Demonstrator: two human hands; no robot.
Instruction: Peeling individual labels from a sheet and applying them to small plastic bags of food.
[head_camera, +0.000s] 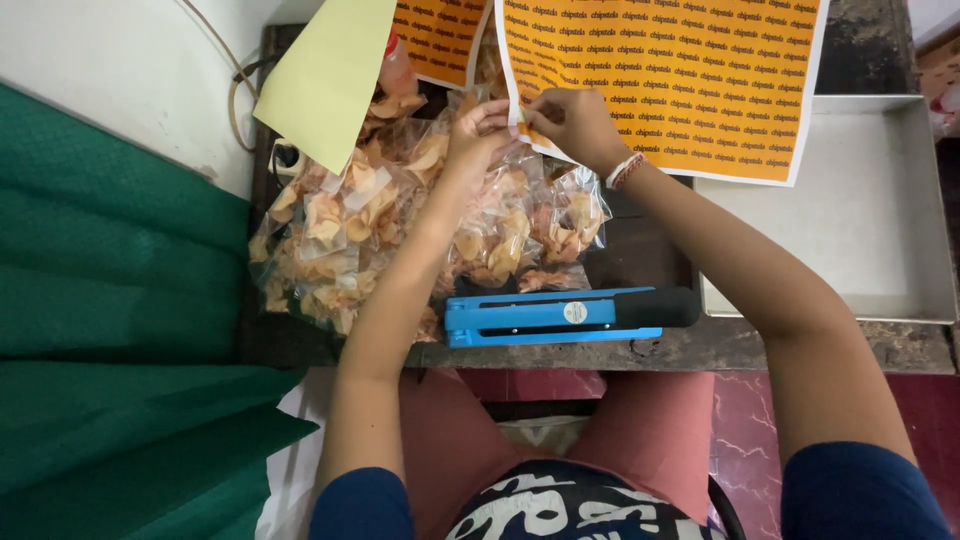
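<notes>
A large orange printed label sheet (680, 80) with white borders lies over the back of the dark table (640, 265). My left hand (478, 135) and my right hand (570, 122) meet at the sheet's lower left edge, fingers pinching it there. A beaded band circles my right wrist. Beneath my left forearm lies a heap of clear bags of orange chips (400, 230). A blue heat sealer (560, 315) with a black handle sits at the table's near edge, between my arms.
An empty metal tray (860, 210) stands on the right. A pale yellow sheet (325, 80) and a second orange sheet (440, 35) hang at the back. Green cloth (110, 330) covers the left. My pink-clad knees are under the table.
</notes>
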